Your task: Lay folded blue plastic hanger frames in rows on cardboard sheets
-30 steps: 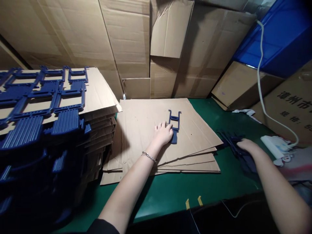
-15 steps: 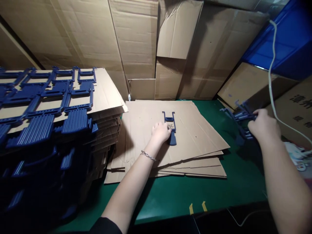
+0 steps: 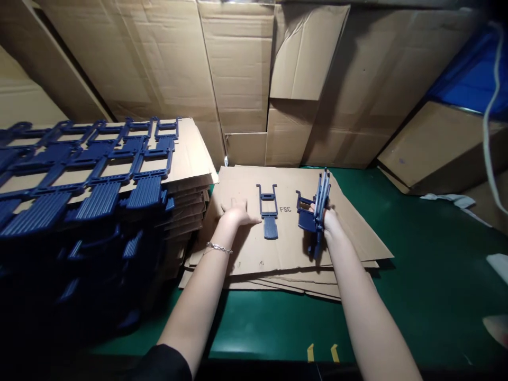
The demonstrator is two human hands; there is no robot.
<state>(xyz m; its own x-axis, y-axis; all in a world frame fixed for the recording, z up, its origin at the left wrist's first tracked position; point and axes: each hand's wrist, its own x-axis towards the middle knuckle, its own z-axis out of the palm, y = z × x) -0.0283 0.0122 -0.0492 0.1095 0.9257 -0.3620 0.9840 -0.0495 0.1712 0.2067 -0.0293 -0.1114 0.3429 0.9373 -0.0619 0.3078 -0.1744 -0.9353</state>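
My left hand [image 3: 237, 212] is spread open over the cardboard sheets [image 3: 286, 254]. Its thumb points at a dark blue plastic frame part [image 3: 270, 227], which lies flat with its ribbed paddle end toward me; whether they touch I cannot tell. Several like frame parts [image 3: 320, 203] are bunched upright in my right hand [image 3: 332, 226], above the right side of the same sheets. My palm and the bunch hide most of those fingers. The printed letters FSC [image 3: 285, 209] show between the flat part and the bunch.
At the left rises a tall stack of cardboard layers [image 3: 186, 211] with rows of blue frame parts [image 3: 105, 198] on top. Cardboard boxes [image 3: 238, 69] wall off the back. A white cable [image 3: 490, 143] hangs at the right, above the green table [image 3: 428, 275].
My right hand has brought the bunch of frame parts leftward from beyond the sheets to above them. My left hand has let go of the flat part and moved left, fingers spreading.
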